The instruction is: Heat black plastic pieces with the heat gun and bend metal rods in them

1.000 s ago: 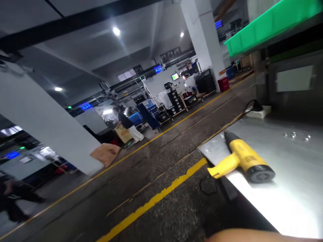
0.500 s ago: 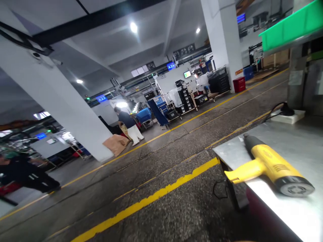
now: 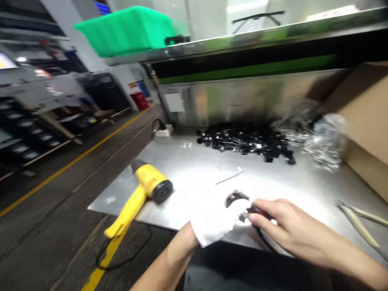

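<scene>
Steel bench (image 3: 194, 178), green plastic bin (image 3: 124, 32) on shelf above, contents hidden. Loose black parts (image 3: 245, 141) heaped at back, beside clear plastic bag (image 3: 329, 141) and cardboard box (image 3: 363, 105). Left hand (image 3: 184, 238) gripping white cloth (image 3: 212, 222); right hand (image 3: 291, 230) pinching small black part (image 3: 236, 198) on it.

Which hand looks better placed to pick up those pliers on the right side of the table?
Probably the right hand. It is nearer the pliers, though its fingers are on a small dark piece. The left hand is farther away and holds a white cloth.
</scene>
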`<state>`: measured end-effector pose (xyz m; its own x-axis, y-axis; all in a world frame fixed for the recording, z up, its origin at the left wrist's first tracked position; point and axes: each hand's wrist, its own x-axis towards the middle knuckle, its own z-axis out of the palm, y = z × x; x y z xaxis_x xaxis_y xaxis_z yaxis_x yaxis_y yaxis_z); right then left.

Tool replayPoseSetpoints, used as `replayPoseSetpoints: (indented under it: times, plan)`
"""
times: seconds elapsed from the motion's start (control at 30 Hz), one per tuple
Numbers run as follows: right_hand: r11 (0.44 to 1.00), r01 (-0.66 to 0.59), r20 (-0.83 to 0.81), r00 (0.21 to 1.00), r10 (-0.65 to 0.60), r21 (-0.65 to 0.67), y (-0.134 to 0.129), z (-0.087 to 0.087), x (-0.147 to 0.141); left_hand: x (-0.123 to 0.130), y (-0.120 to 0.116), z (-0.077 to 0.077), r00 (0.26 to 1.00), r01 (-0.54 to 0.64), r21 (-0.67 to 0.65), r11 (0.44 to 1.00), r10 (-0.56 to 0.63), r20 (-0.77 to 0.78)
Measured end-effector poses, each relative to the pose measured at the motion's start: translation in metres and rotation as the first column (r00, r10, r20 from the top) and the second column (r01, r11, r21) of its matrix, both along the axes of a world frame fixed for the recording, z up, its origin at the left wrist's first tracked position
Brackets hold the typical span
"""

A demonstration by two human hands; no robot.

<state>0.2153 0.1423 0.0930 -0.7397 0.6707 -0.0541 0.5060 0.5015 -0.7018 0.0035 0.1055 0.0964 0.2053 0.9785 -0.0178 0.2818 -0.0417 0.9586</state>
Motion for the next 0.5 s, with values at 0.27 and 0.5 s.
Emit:
replayPoseSetpoints:
  times: [0.27, 0.5]
  plan:
    - [0.764, -0.248, -0.245, 0.962, 0.121, -0.595, 0.023, 0.019, -0.001, -0.002, -0.007, 0.02, 0.996, -0.073, 0.036, 0.997, 0.074, -0.053]
    - [0.557, -0.324, -0.366, 0.93, 0.038, -0.765, 0.012, 0.013, 0.009, -0.012, -0.01, 0.024, 1.0, -0.024, -0.04, 0.999, 0.024, -0.009]
